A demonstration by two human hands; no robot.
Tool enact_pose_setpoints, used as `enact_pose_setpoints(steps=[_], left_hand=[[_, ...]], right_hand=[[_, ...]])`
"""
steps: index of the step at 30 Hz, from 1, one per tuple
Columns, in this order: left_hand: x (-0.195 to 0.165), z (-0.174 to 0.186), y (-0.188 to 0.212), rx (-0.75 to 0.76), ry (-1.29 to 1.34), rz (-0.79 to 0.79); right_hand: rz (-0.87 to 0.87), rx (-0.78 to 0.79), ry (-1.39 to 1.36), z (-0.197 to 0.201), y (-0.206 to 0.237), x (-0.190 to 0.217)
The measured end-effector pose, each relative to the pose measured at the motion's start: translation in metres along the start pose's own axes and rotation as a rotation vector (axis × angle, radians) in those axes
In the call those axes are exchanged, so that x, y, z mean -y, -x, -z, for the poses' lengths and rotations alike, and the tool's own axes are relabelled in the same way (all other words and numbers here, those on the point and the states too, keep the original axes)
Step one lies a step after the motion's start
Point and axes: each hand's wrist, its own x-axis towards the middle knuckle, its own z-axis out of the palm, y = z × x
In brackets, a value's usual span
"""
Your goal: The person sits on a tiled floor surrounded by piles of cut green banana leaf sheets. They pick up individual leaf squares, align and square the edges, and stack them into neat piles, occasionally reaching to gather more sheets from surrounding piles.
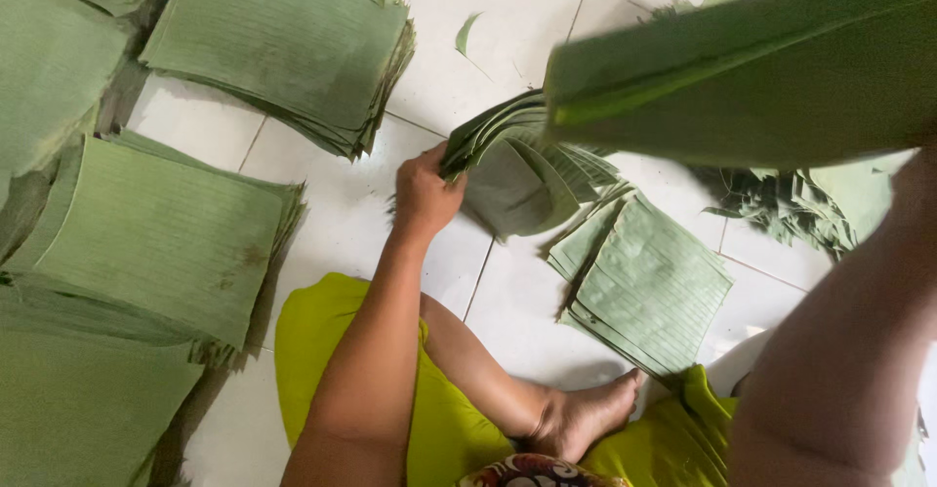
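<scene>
On tile floor: left hand (426,194) grips leaf bundle (517,160), long axis pointing right.

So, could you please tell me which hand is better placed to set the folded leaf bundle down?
Left, probably: the left hand already grips the folded leaf bundle just above the floor tiles. The right hand is out of view.

White tiled floor (508,38) carries squared stacks of cut green leaves: one at top centre (283,48), one at left (161,233), a smaller stack at right (649,287), leaf trimmings (781,199) beyond, plus one stray scrap (467,33).
</scene>
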Motion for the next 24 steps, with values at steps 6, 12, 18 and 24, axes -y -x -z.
enact_pose_setpoints(steps=[6, 12, 18, 24], left_hand=[[-0.003, 0.045, -0.001, -0.111, -0.344, -0.013], [-0.006, 0.058, -0.002, -0.062, -0.533, 0.179], [-0.012, 0.061, -0.004, 0.015, -0.448, 0.171], [-0.014, 0.055, -0.001, 0.040, 0.121, 0.133]], right_hand=[[-0.671, -0.349, -0.367, -0.096, 0.078, -0.140], [-0.888, -0.132, -0.410, -0.226, 0.193, -0.218], [-0.545, 0.070, 0.067, -0.236, 0.231, -0.192], [-0.729, 0.230, -0.883, -0.230, 0.187, -0.169]])
